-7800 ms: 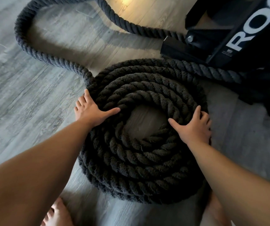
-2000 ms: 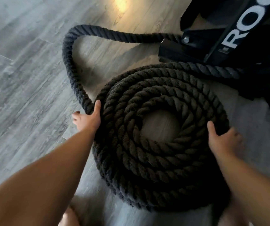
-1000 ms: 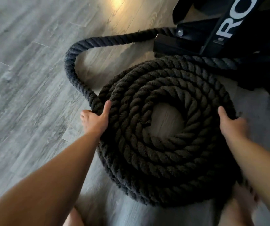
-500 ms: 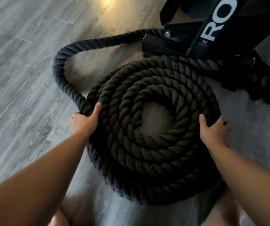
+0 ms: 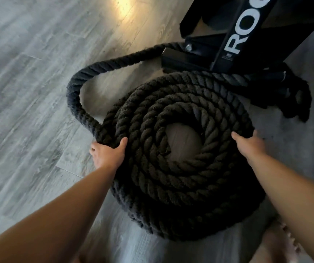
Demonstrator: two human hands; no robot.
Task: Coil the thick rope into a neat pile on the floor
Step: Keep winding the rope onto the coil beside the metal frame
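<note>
A thick black twisted rope [image 5: 171,179] lies on the grey plank floor as a round stacked coil with a small bare hole in its middle. A loose loop of the same rope [image 5: 74,95] bends out from the coil's left side and runs back toward the black frame. My left hand [image 5: 107,153] grips the coil's left edge where that loop joins, thumb over the top strand. On the coil's right outer edge, my right hand [image 5: 250,144] holds the outer turn, its fingers curled around it.
A black metal rack base [image 5: 209,54] with white lettering stands at the back right, touching the coil's far side. A frayed rope end [image 5: 296,103] lies to the right of it. Bare feet [image 5: 277,242] show at the bottom. Grey floor stretches to the left.
Over the last seconds the free loop at the left has shrunk and drawn toward the coil. Both hands have shifted from the coil's top to its outer edges.
</note>
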